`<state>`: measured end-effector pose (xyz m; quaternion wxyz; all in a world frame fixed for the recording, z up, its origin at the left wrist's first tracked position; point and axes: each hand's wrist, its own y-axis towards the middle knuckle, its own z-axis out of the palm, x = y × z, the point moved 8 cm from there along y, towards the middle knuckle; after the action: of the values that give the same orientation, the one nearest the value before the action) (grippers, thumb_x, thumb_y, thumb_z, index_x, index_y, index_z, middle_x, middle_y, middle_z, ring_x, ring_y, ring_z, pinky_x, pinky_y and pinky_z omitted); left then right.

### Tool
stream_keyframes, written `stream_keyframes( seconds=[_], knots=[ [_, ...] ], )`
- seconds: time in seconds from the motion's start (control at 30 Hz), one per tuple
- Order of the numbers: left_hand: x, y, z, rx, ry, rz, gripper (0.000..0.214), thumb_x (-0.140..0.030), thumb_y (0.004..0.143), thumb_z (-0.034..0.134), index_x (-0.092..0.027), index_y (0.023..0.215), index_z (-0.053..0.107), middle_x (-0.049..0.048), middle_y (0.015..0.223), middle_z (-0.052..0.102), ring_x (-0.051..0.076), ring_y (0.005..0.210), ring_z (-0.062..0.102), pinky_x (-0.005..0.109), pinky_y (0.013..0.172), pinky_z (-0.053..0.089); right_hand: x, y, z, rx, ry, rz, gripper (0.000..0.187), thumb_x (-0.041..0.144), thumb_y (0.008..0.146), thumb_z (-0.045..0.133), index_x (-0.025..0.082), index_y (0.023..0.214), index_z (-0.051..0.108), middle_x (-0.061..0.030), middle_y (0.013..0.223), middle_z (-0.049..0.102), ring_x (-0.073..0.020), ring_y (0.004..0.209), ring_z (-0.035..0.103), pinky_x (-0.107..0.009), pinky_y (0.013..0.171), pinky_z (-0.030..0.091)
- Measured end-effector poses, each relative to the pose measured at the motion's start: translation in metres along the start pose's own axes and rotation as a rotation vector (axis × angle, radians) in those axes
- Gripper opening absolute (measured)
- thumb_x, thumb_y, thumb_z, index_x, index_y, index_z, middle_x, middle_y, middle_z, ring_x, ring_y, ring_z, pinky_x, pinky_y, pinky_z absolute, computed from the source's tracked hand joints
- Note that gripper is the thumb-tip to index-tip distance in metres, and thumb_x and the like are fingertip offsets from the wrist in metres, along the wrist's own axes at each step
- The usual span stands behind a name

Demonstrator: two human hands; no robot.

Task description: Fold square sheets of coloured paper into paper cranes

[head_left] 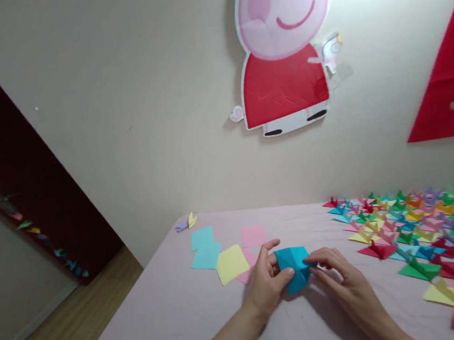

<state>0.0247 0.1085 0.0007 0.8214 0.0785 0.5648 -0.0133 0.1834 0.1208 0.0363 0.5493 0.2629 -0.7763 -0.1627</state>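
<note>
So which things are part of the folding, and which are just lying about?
In the job:
Creased blue paper sheet
Left hand and right hand, holding it
Maybe flat yellow, pink and pale blue paper sheets

Just around, I think:
Rows of colourful folded paper figures
Pink pig wall cutout

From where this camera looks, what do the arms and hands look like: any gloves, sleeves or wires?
They are a person's. The left hand and right hand are ungloved. Left forearm and right forearm show no sleeves within the picture. I can make out no watch, bracelet, ring, marking or cable.
</note>
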Motion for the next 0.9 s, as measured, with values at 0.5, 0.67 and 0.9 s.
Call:
stream_keyframes(
  seconds=[0.5,0.67,0.9],
  knots=[
    [-0.009,-0.002,-0.002,-0.041,0.309,0.094,0.024,-0.03,0.07,0.082,-0.02,0.089,0.072,0.0083,0.141,0.044,0.019,0.098,0.059,0.028,0.08,0.047,0.002,-0.001,0.014,0.116,0.082,0.044,0.015,0.032,0.089,0.061,0.024,0.079,0.069,-0.0012,0.081,0.06,-0.0177,0.072,0.058,-0.027,0.064,0.044],
    [-0.013,-0.002,-0.002,-0.051,0.422,0.142,0.014,-0.027,0.074,0.077,-0.021,0.086,0.073,0.0071,0.137,0.046,0.023,0.112,0.056,0.027,0.077,0.047,0.002,-0.001,0.016,0.132,0.105,0.056,0.016,0.031,0.09,0.059,0.023,0.08,0.069,-0.0002,0.075,0.06,-0.0162,0.066,0.056,-0.026,0.061,0.043],
    [-0.016,-0.004,0.001,-0.024,0.477,0.169,0.015,-0.033,0.078,0.075,-0.022,0.088,0.073,0.007,0.123,0.055,0.022,0.105,0.057,0.03,0.086,0.044,0.006,0.0,0.013,0.105,0.125,0.047,0.014,0.027,0.089,0.059,0.023,0.078,0.067,0.0002,0.074,0.061,-0.0161,0.067,0.058,-0.026,0.062,0.045]
  ],
)
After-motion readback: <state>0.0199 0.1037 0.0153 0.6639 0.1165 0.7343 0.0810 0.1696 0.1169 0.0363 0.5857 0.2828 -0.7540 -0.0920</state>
